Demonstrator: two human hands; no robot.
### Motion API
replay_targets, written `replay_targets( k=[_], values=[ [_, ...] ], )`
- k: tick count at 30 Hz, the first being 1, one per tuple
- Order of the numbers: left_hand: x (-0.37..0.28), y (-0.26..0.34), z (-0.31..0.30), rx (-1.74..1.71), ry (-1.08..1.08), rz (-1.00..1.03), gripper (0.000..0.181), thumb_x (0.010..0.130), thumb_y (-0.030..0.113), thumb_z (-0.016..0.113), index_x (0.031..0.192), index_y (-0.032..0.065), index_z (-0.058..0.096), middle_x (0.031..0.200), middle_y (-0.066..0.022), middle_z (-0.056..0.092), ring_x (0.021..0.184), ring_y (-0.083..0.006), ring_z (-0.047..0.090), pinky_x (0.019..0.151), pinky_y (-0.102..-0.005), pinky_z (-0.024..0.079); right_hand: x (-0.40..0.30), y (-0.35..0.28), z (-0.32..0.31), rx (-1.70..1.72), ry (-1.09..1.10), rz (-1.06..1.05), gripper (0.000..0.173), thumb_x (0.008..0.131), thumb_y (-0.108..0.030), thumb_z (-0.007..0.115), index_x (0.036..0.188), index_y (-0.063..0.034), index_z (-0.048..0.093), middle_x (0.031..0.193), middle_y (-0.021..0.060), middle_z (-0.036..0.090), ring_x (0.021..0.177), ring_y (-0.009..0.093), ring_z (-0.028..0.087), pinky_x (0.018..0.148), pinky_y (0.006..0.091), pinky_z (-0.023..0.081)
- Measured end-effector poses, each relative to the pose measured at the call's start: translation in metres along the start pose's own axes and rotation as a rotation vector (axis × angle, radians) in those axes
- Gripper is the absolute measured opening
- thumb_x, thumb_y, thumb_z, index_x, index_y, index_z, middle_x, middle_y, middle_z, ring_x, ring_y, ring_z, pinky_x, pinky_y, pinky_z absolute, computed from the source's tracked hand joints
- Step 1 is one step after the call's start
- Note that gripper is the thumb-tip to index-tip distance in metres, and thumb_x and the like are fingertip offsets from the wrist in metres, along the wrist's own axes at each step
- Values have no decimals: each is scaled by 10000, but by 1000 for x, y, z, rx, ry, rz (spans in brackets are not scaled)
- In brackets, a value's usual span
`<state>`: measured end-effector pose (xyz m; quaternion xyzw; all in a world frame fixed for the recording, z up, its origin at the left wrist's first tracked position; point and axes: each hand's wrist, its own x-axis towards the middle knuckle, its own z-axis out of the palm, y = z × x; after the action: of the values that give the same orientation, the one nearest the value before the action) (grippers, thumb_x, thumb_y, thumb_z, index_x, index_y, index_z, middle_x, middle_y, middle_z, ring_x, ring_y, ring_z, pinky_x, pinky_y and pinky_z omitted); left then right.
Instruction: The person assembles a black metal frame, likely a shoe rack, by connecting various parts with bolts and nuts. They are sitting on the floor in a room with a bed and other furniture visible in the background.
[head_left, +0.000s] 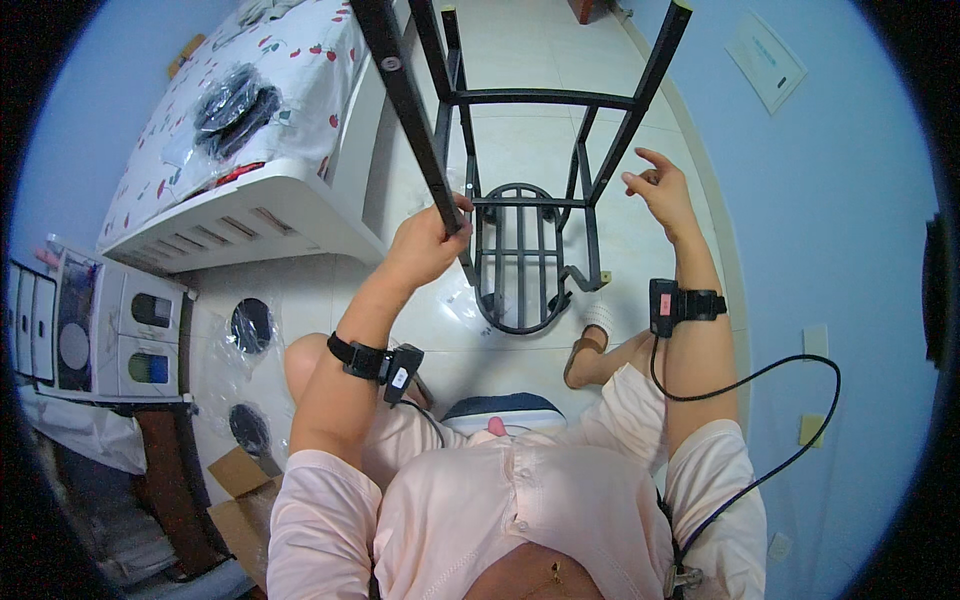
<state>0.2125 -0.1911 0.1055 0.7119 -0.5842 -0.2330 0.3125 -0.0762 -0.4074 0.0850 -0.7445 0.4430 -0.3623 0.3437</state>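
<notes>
A black metal frame (544, 96) of square tubes, joined by crossbars, stands before me on the tiled floor. My left hand (431, 244) is closed around the lower end of a long black metal bar (409, 105) at the frame's left side. To the right of the frame, my right hand (656, 184) is raised with its fingers apart and slightly curled; it seems to touch nothing. Low within the frame's outline lies an oval slatted metal rack (520, 253) with small dark wheels or feet. A bent black tube (581, 279) juts out at its lower right.
At the left, a white bed frame (300, 202) bears plastic-wrapped dark parts (236, 109). White drawer units (148, 334) stand below it. Plastic-wrapped round pieces (251, 325) and cardboard (238, 472) lie on the floor. A blue wall (810, 187) runs along the right. A cable (836, 375) loops beside my right arm.
</notes>
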Motion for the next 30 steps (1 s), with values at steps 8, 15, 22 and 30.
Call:
replay_targets(
  k=[8, 15, 22, 30],
  values=[
    [21, -30, -4, -14, 230, 105, 265, 853, 178, 596, 1074, 49, 532, 863, -148, 646, 850, -311, 633, 736, -379, 481, 10, -16, 5, -123, -159, 37, 373, 748, -349, 714, 943, -33, 687, 703, 106, 659, 630, 161, 631, 608, 298, 484],
    [74, -62, -10, 202, 426, -121, 247, 832, 148, 625, 1011, 25, 506, 895, -197, 645, 858, -397, 616, 723, -464, 475, -24, -50, 18, -145, -270, -117, 274, 713, -314, 736, 830, -69, 702, 678, 78, 646, 616, 190, 612, 584, 304, 473],
    [132, -65, -15, 218, 248, -177, 424, 789, 152, 660, 1118, -15, 450, 995, -249, 625, 950, -401, 605, 804, -436, 479, -46, -55, 28, -115, -260, -169, 269, 732, -306, 748, 773, -50, 677, 616, 93, 623, 525, 193, 583, 500, 307, 429],
    [86, -18, 30, 203, -43, -2, 771, 733, 199, 723, 1353, -40, 330, 1302, -247, 473, 1199, -348, 486, 993, -370, 400, -42, -58, 10, -206, -33, -234, 317, 740, -336, 730, 906, -68, 691, 693, 94, 656, 610, 213, 635, 569, 312, 482]
  ],
)
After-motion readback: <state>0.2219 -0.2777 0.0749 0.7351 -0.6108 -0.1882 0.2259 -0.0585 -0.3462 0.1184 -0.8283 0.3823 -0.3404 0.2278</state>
